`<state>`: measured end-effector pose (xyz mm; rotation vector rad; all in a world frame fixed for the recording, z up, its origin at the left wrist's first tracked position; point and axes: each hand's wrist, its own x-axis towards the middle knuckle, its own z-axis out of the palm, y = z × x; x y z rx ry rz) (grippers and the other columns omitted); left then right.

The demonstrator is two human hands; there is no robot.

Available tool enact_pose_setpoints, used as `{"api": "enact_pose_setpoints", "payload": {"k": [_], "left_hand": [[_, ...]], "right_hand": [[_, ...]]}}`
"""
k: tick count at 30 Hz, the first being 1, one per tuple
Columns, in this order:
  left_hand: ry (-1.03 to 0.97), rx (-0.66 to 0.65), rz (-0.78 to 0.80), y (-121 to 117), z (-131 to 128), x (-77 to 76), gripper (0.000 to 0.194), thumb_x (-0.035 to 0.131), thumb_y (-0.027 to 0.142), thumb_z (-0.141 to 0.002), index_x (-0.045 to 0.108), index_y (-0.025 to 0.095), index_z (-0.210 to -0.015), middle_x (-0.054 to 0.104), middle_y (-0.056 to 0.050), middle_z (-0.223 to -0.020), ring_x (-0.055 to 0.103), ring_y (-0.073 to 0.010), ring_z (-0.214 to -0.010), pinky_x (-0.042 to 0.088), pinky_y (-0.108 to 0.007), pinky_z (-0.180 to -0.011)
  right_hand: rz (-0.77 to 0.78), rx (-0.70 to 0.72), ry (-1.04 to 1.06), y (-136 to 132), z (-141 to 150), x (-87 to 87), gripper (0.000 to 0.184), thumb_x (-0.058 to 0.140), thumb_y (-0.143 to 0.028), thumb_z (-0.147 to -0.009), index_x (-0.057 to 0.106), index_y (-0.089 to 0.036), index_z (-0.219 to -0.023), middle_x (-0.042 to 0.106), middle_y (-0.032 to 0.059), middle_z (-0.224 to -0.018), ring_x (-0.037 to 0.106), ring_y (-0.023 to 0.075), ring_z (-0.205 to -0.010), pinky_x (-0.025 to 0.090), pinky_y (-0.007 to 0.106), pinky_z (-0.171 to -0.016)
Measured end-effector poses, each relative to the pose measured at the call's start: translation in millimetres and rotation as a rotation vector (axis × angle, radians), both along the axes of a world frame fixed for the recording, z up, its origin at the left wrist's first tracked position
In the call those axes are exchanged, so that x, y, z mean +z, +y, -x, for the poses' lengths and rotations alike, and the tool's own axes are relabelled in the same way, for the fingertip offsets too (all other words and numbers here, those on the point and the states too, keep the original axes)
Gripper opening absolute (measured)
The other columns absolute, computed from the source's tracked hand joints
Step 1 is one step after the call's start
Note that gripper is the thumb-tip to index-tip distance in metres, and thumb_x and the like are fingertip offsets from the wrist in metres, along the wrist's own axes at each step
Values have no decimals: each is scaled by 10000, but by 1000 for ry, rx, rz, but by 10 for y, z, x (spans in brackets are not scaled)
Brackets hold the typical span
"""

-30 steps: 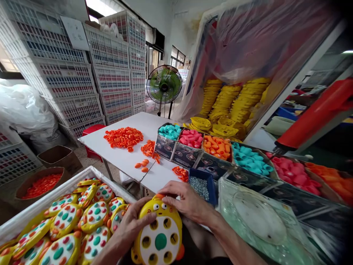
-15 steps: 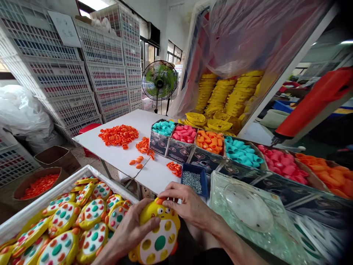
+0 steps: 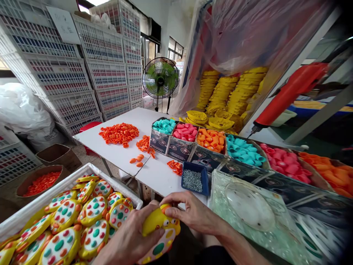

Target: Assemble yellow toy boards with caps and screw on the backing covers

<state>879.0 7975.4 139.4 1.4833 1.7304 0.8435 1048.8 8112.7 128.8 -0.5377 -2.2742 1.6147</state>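
Note:
A yellow plastic animal toy with a white, spotted belly and a green button is held low in the middle, tilted. My left hand is closed around its left side, thumb across the front. At the top, the fingers of my right hand are closed on the toy's head, at a small orange piece. Part of the toy is hidden behind my fingers. Left of my hands stands a white crate holding several similar yellow toys with coloured buttons.
A blue tray of small metal screws sits on the white table. Orange parts lie in piles. Bins of teal, pink and orange pieces line the right. A red power screwdriver hangs at right.
The toy has tipped, so its belly now shows less and faces further down. My right hand has shifted slightly and still grips its top. The hanging screwdriver appears further left.

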Motion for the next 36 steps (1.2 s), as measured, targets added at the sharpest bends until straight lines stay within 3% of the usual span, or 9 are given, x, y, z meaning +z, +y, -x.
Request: {"api": "enact_pose_setpoints", "payload": {"k": [3, 7, 11, 14, 18, 21, 27, 33, 36], "left_hand": [[15, -10, 2, -23, -43, 8, 221, 671, 291, -844, 709, 294, -1062, 759, 16, -853, 665, -203, -728, 464, -224, -646], [69, 25, -6, -36, -79, 12, 196, 690, 320, -833, 729, 296, -1025, 753, 10, -833, 666, -210, -731, 453, -236, -652], [-90, -7, 27, -5, 5, 12, 263, 724, 289, -791, 759, 262, -1051, 763, -4, -868, 669, -224, -774, 496, -237, -689], [-293, 6, 88, 4, 111, -42, 367, 770, 355, -763, 759, 237, -1111, 770, -25, -994, 686, -260, -881, 544, -253, -724], [-514, 50, 122, -26, 187, -139, 462, 825, 431, -714, 758, 240, -1129, 759, -43, -1086, 692, -293, -956, 575, -287, -748], [-646, 154, 132, -58, 179, -190, 534, 877, 441, -636, 756, 233, -1113, 754, -52, -1058, 692, -301, -956, 583, -309, -738], [-700, 340, 115, -128, 192, -297, 554, 919, 425, -553, 761, 211, -1040, 751, -61, -1036, 693, -315, -978, 579, -352, -792], [-769, 364, 132, -165, 298, -364, 572, 923, 413, -570, 723, 226, -1071, 776, -47, -988, 717, -303, -942, 575, -355, -763], [-867, 320, 148, -132, 341, -357, 575, 912, 402, -604, 708, 224, -1111, 793, -62, -966, 743, -290, -851, 575, -358, -734]], "right_hand": [[-34, -26, -12, -50, -27, 37, 212, 649, -362, -917, 787, -249, -1032, 778, 14, -950, 679, 181, -839, 471, 238, -666], [-123, -84, 16, -91, -43, 19, 207, 648, -352, -912, 794, -225, -986, 779, 35, -941, 679, 179, -845, 487, 246, -729], [31, -26, 21, -38, -53, -18, 276, 664, -430, -898, 798, -211, -999, 777, 39, -910, 683, 186, -814, 501, 235, -667], [149, 52, 49, 10, -67, -27, 343, 686, -491, -876, 794, -218, -1052, 778, 45, -974, 698, 206, -878, 533, 250, -717], [138, -4, 79, -19, -59, -54, 340, 705, -491, -866, 795, -230, -1064, 783, 48, -933, 696, 205, -859, 535, 251, -710], [209, -37, 117, -69, -20, -118, 315, 698, -468, -880, 792, -228, -1061, 786, 45, -894, 692, 180, -797, 500, 231, -668], [333, -13, 138, -90, 87, -220, 324, 719, -468, -864, 791, -207, -1042, 788, 70, -957, 698, 193, -840, 488, 249, -702], [339, -32, 144, -113, 211, -193, 348, 721, -490, -860, 790, -188, -1019, 781, 74, -910, 705, 212, -872, 496, 264, -730], [429, -42, 164, -62, 300, -203, 355, 766, -494, -818, 789, -182, -986, 777, 59, -863, 695, 178, -794, 477, 234, -682]]}}
